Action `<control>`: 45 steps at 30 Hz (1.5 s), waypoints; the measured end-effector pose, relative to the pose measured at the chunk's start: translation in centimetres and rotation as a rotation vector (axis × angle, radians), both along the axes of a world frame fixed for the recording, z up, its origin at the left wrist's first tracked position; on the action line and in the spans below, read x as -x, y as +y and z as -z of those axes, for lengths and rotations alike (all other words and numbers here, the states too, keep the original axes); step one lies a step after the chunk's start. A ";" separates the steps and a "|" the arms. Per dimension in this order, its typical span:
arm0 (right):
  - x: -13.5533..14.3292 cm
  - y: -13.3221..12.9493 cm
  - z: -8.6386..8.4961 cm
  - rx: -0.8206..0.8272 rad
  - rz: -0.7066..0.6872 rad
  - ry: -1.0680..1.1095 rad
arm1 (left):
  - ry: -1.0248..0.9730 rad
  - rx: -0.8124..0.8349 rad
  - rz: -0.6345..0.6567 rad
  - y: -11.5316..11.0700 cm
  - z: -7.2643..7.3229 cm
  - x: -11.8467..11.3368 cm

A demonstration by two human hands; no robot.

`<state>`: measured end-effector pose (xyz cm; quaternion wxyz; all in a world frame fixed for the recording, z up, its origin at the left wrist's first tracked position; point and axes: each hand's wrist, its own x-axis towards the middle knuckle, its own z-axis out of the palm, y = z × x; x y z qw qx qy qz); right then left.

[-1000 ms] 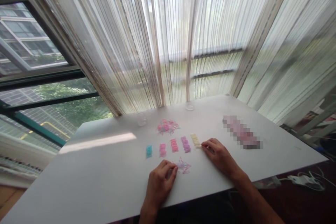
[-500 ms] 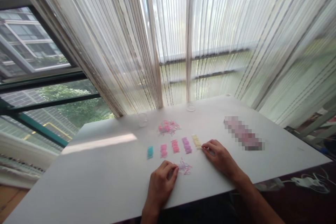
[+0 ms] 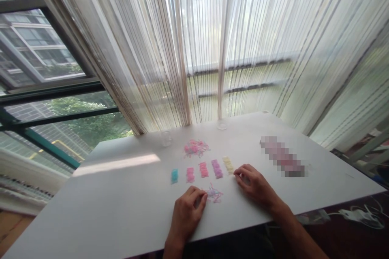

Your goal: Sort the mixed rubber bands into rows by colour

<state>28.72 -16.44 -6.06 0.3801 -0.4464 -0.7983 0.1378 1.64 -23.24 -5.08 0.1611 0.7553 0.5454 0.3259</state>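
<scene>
My left hand (image 3: 188, 210) rests on the white table with thumb and forefinger pinched at the left edge of a small loose pile of pink and lilac strips (image 3: 214, 194). My right hand (image 3: 252, 182) is pinched just below the yellow group (image 3: 228, 165); what either pinch holds is too small to make out. To the left of the yellow lie a purple group (image 3: 216, 168), a coral-pink group (image 3: 203, 169), a pink group (image 3: 190, 175) and a teal group (image 3: 174, 176). Behind them is a larger pink pile (image 3: 195, 148).
Clear round containers stand near the back edge, one at left (image 3: 166, 139) and one at centre (image 3: 222, 125). A blurred-out pinkish object (image 3: 282, 156) lies at right on the table (image 3: 106, 206). Sheer curtains (image 3: 203, 48) hang behind.
The view has shifted slightly. My right hand sits a touch lower relative to the yellow group; my left hand has hardly moved.
</scene>
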 end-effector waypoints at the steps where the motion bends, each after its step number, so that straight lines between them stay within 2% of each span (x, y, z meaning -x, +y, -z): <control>1: 0.0 0.0 -0.1 -0.002 -0.012 -0.014 | 0.000 -0.002 -0.001 0.0 0.0 0.0; 12: 0.3 -0.1 -0.3 -0.051 0.009 -0.029 | 0.001 -0.017 0.000 0.0 -0.2 -0.1; 18: 1.0 -0.5 -0.9 -0.056 -0.058 -0.075 | 0.004 -0.024 -0.005 0.1 -0.3 -0.1; 22: 1.2 -0.5 -0.6 -0.042 -0.022 -0.059 | -0.001 -0.022 -0.002 0.1 0.0 -0.1; 25: 0.9 -0.3 -0.4 -0.010 -0.016 -0.002 | -0.009 -0.021 -0.016 0.0 0.1 -0.2; 28: 0.1 0.7 -0.7 0.126 0.027 0.089 | 0.011 -0.029 0.004 0.3 -0.9 -0.2; 31: -0.7 3.2 -1.6 0.383 0.088 0.166 | 0.089 -0.040 0.113 2.3 -3.4 -0.6; 34: -1.0 6.7 -2.6 0.497 0.104 0.181 | 0.240 -0.043 0.167 6.4 -6.0 -2.1; 36: -0.9 8.7 -3.0 0.591 0.098 0.192 | 0.356 -0.013 0.217 9.7 -6.7 -3.6; 40: -0.4 10.7 -3.5 0.743 0.057 0.224 | 0.443 0.028 0.262 14.4 -6.3 -6.1; 45: -0.2 10.2 -3.7 0.850 0.021 0.272 | 0.509 0.076 0.258 15.7 -5.3 -7.1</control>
